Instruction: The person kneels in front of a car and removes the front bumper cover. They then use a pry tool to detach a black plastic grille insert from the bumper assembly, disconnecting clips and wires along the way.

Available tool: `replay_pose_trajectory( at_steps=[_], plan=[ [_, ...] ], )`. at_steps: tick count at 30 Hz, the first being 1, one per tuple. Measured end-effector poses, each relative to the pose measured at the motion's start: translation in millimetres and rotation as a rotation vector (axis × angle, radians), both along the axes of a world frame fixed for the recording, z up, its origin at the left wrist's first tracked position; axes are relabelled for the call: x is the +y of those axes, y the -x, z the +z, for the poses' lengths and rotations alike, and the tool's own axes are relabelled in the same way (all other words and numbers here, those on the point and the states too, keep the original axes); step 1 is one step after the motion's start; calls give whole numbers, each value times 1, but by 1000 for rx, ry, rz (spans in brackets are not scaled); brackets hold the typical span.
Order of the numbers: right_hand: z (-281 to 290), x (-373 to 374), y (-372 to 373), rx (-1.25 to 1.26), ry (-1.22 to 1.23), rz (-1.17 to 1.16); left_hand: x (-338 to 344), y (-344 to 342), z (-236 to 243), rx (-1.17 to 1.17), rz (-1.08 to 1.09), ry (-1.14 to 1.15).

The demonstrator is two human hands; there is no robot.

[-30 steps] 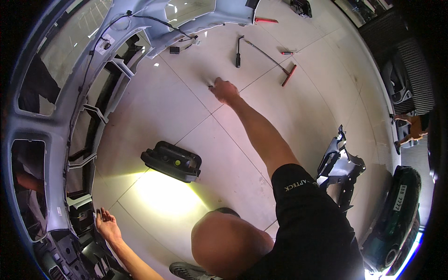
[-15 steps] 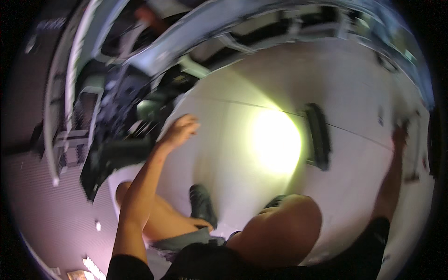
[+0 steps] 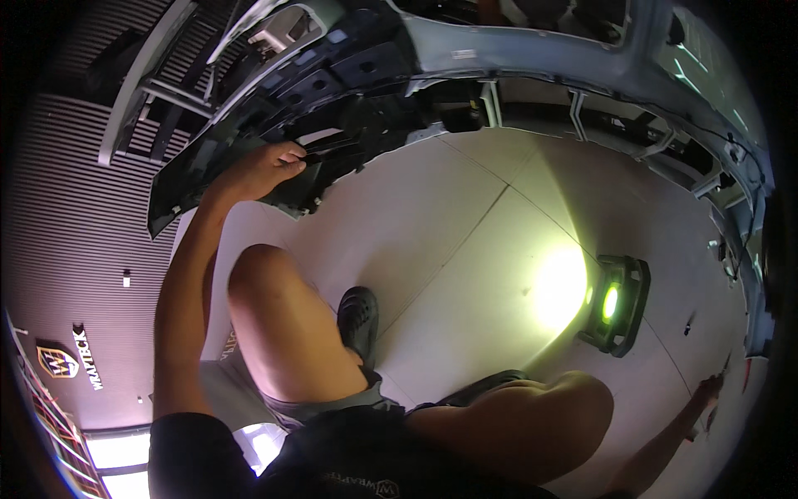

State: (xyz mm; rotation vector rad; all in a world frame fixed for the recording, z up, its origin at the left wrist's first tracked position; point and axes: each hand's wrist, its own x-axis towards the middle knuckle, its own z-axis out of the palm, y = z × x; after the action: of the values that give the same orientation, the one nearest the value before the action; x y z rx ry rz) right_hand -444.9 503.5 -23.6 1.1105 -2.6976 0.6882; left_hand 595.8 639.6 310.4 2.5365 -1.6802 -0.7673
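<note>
My left hand (image 3: 270, 170) is raised at the upper left against the dark trim (image 3: 183, 195) of a large vehicle body part, fingers curled; what is in them is too dark to make out. My right hand (image 3: 708, 387) is at the far right, low over the tiles beside loose tools, its fingers bunched around something too small to name. A black work lamp (image 3: 629, 324) lies between my right leg and the body part, throwing a bright yellow-green glow on the floor.
The grey body shell (image 3: 524, 33) arches across the top and right, with cable and brackets along its inner edge. My bent legs (image 3: 295, 324) and dark shoe (image 3: 357, 324) take up the lower middle. A dark tool (image 3: 688, 326) lies on the tiled floor (image 3: 440, 216). A slatted surface (image 3: 75, 208) fills the left.
The view has swung sharply left, moving the lamp rightward in the picture. My left hand has risen to the dark trim. My right arm now shows only at the far right.
</note>
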Motion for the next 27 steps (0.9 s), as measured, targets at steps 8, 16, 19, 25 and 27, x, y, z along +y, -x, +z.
replay_pose_trajectory(
  at_steps=[8, 16, 19, 25, 27],
  plan=[
    [222, 20, -302, -1491, -45, 761, 69, -103, -80, -163, 240, 238],
    [270, 17, -531, -475, -310, 1410, 107, -155, -112, -49, 372, 689],
    [282, 20, -596, -305, -403, 1513, 102, -177, -108, -157, 415, 950],
    [258, 24, -710, -218, -700, 1627, 51, -209, -87, -89, 720, 1225],
    [229, 24, -733, -40, -948, 1581, 44, -210, -87, -73, 764, 1184]
  ],
)
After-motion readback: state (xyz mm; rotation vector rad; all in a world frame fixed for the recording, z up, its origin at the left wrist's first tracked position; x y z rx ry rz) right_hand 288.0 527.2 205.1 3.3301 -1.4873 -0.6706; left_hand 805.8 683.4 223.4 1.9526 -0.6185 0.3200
